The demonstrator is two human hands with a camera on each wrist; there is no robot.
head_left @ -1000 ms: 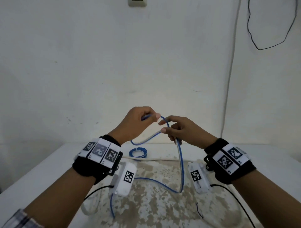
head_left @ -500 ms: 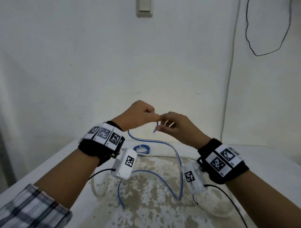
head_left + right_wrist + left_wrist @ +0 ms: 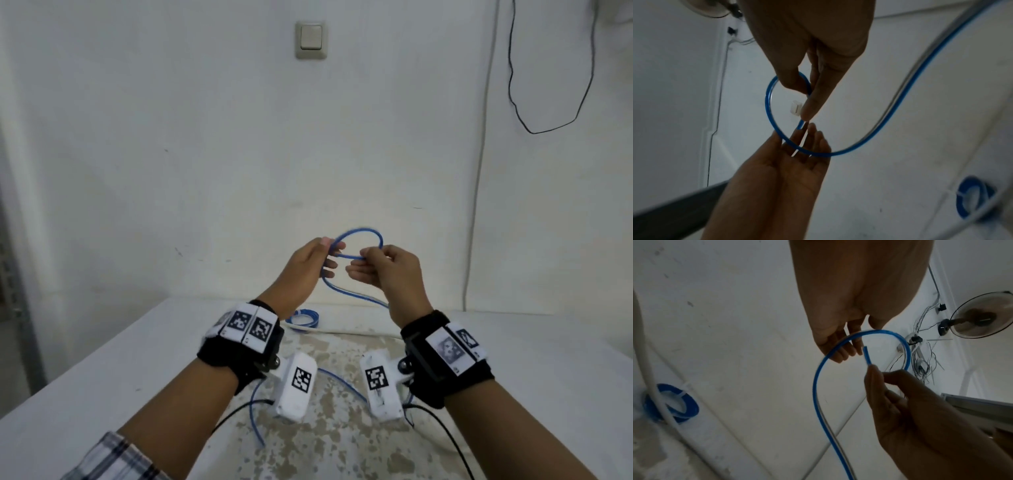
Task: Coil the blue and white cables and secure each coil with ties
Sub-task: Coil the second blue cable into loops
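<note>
Item: blue cable, in work above the bench. A second ago it hung between the two hands as one slack bend with the free end tucked at the left fingertips; now a full round loop stands up between the hands, so the first turn of a new coil has been formed and winding has begun. Right hand: thumb and forefinger clamped together on the cable just behind its cut end, as the left wrist view shows. Left hand: fingers nearly straight with the loop lying across them; whether the thumb presses down on it I cannot tell, since motion blur smears that spot. Remainder of the blue cable: trails from the loop down to the bench, passing under the wrists, its other end lying loose near the front edge. Finished blue coil: lies at the far side of the bench, already bound with a pale tie. White cable: stretched uncoiled along the far edge, running over that coil, untouched. Judged progress: one coil done, one started, the white one still to do. Writing: none legible; the wrist bands and wrist cameras carry only black-and-white square code markers. Wall switch: plain, unmarked.
</note>
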